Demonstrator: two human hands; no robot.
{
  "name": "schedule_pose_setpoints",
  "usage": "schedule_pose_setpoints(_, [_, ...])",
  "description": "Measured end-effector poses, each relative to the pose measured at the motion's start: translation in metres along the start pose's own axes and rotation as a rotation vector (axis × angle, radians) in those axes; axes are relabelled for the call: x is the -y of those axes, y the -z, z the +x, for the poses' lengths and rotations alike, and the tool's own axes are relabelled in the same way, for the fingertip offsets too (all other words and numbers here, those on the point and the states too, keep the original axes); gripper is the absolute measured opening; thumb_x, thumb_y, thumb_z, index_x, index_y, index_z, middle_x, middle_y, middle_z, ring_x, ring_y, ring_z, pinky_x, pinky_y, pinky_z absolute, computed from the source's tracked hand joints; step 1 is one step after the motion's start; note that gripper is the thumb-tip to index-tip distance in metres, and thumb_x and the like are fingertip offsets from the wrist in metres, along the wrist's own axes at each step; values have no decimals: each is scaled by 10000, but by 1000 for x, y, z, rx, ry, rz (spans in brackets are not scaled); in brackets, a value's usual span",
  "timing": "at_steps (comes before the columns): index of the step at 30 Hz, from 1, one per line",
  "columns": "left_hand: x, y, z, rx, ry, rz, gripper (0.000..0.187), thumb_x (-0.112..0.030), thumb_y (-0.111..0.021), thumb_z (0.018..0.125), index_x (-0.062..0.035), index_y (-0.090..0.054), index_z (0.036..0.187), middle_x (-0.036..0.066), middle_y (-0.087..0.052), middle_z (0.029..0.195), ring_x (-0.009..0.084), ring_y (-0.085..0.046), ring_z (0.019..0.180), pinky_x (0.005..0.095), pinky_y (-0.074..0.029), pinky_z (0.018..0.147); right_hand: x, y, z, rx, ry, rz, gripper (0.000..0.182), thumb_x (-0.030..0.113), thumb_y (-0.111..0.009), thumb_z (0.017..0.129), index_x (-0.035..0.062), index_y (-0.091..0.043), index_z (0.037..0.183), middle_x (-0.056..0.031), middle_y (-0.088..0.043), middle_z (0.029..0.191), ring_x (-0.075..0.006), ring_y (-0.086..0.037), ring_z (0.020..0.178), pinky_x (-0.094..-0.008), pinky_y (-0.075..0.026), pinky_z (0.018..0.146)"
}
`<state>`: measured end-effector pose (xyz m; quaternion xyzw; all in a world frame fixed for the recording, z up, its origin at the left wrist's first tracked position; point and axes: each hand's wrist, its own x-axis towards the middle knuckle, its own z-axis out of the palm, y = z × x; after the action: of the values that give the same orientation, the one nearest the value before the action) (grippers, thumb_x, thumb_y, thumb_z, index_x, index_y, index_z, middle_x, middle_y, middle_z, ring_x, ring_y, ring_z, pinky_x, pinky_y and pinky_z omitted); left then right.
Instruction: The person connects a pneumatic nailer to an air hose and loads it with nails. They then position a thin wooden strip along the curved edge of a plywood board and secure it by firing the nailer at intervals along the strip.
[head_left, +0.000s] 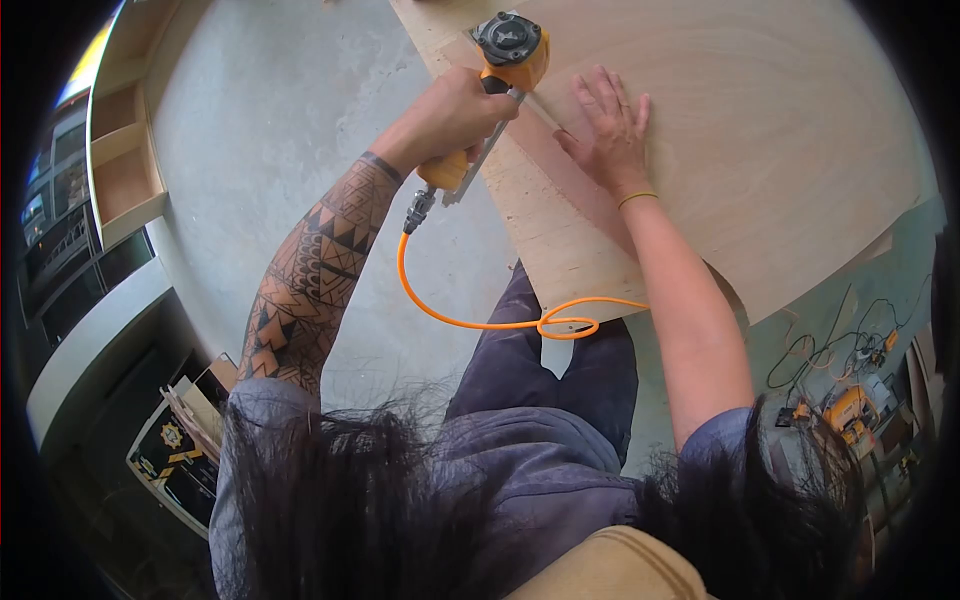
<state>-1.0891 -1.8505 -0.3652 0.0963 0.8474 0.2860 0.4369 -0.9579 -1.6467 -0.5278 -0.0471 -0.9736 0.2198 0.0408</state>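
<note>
Nailer (536,68) is in my left hand (455,115), up at the top of the head view, over the left edge of the board (575,240). Left grip: fingers closed around the handle, holding its weight or steadying it, can't tell which. Black cap faces the camera, yellow body below it, grey magazine slanting down toward the handle end. Can't tell if the nose touches wood; the tool hides it.

Coupler (418,210) at the handle end takes the orange hose (440,318), which drops, runs right, makes a small loop by the board's lower end and goes on to just beside my right forearm.

Right hand (610,140) lies palm down on the wood, fingers spread, thumb toward the nailer. Grips nothing. Yellow band (638,198) on that wrist.

Wood: big thin sheet (770,140) on the right, reddish strip (560,160) along its left side, paler board outside that.

Further out: bare concrete floor (290,100) left of the board, my legs (510,335) below its end, open wooden shelf (125,150) far left, tangled cables (815,355) and a yellow tool (850,410) on the floor lower right.
</note>
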Motion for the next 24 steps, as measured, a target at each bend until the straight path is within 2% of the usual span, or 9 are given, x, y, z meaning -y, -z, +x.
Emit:
schedule_pose_setpoints(5, [1,-8,-9,-1,-16,-84,259,-209,-651,937,46,-692,963,5,-607,635,103,-627,470,275,-546,479,-4,-7,1,-28,18,-21,871,534,-760,891,259,-423,1645,-58,-326,1738,-271,-252,1626,-689,-60,1294])
schedule_pose_setpoints(21, [-8,-17,-6,40,-11,22,262,-207,-643,937,48,-677,990,8,-603,629,114,-625,471,289,-547,478,1,-4,4,-7,-13,-40,850,498,-773,902,244,-426,1635,-66,-330,1724,-250,-260,1619,-694,-105,1293])
schedule_pose_setpoints(24, [-11,-18,-5,52,47,89,272,-209,-642,936,54,-670,995,17,-607,640,117,-622,471,294,-547,479,0,-5,1,-4,-8,-52,864,502,-781,895,248,-420,1638,-58,-327,1725,-245,-253,1622,-685,-102,1299])
